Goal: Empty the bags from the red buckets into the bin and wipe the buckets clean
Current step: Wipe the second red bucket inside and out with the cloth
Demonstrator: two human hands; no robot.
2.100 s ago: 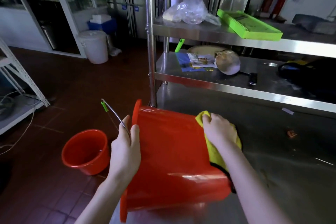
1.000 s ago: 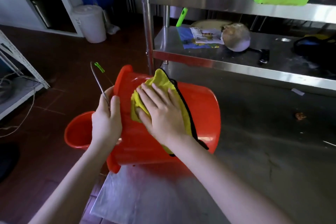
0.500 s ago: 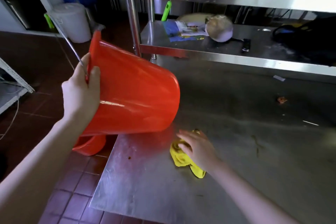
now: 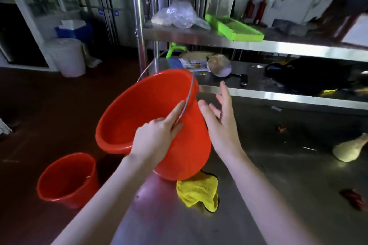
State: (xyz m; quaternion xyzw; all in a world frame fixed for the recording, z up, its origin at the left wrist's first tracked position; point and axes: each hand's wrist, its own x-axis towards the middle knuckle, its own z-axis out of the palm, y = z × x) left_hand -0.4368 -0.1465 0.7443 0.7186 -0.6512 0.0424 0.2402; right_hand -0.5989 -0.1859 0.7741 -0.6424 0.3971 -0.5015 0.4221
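A large red bucket point(image 4: 139, 113) is held tilted above the steel table point(image 4: 278, 185), its mouth facing me and to the left. My left hand point(image 4: 157, 137) grips its near rim, fingers lying over the wire handle. My right hand point(image 4: 221, 123) is open beside the bucket's right wall, fingers spread, holding nothing. The yellow cloth point(image 4: 199, 193) lies crumpled on the table just under the bucket's base. A second, smaller red bucket point(image 4: 67, 179) stands upright on the floor at the lower left.
A steel shelf rack point(image 4: 258, 43) rises behind the table, holding a green tray point(image 4: 237, 29), a clear plastic bag point(image 4: 177, 16) and a black bag point(image 4: 310, 73). A white lidded bin point(image 4: 67, 55) stands on the floor at far left. Scraps lie on the table at right.
My left hand has turned the bucket so its mouth faces me. My right hand let go of the yellow cloth on the table and rose, open, beside the bucket.
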